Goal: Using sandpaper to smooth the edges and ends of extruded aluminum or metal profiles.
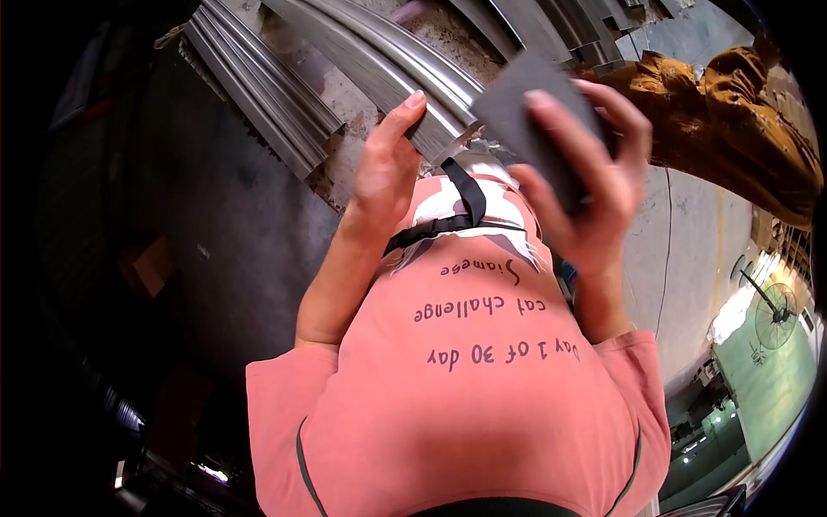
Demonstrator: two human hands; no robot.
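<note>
A long, shiny metal profile point(379, 65) with ridged grooves comes toward me from the top of the view, its cut end just in front of my waist. My left hand point(389, 164) grips that near end from the left, thumb along the top face and the other fingers hidden beneath. In my right hand point(594, 164) is a dark grey rectangular block point(525, 95), resembling a sanding block, with my fingers wrapped around it. The block is smeared by motion, just right of the profile's end; whether they touch I cannot tell.
More metal profiles point(258, 90) lie bundled at the left, and others point(560, 30) are at the top right. A brown crumpled cloth point(724, 121) lies at the right. Farther off stand a round fan point(775, 316) and, on the left floor, a cardboard box point(153, 265).
</note>
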